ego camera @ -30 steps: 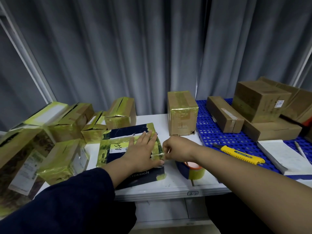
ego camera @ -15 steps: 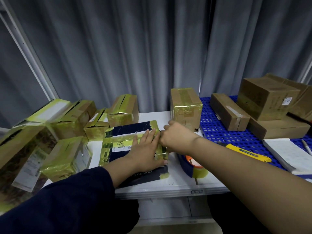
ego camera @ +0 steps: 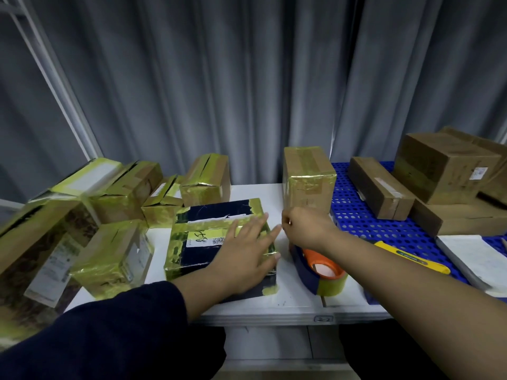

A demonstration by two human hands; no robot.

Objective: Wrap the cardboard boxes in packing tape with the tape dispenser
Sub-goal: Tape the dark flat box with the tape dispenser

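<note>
pressing flat, the left hand (ego camera: pixel 244 250) lies with straight, spread fingers on top of the dark box (ego camera: pixel 208 259). that box sits at the front of the white surface (ego camera: pixel 296 303), banded in yellowish tape (ego camera: pixel 214 226) across its top and at its corners, with wrapped boxes (ego camera: pixel 115 259) just to its left. a second ago the right hand (ego camera: pixel 304 229) was down at the box's right edge, pinching a thin strand close against the left thumb. now it has come up and away and stands just beside the left fingertips, apart from the box. its fingers are curled in toward the thumb, but whether they hold a tape end or nothing i cannot tell.

the tape dispenser (ego camera: pixel 321 270), blue with an orange core, rests on the surface under the right wrist, held by neither hand, in the same spot as a second ago. i judge that the strip has been parted from the roll and is being smoothed down, so this pass is near done. dark cardboard shows between the bands, so more passes look needed, and the right hand would have to take up the dispenser for them.

farther off, a yellow knife (ego camera: pixel 411 259) lies on the blue perforated tray (ego camera: pixel 356 215). plain brown boxes (ego camera: pixel 444 165) wait there untaped, before the grey curtain (ego camera: pixel 247 91).
</note>
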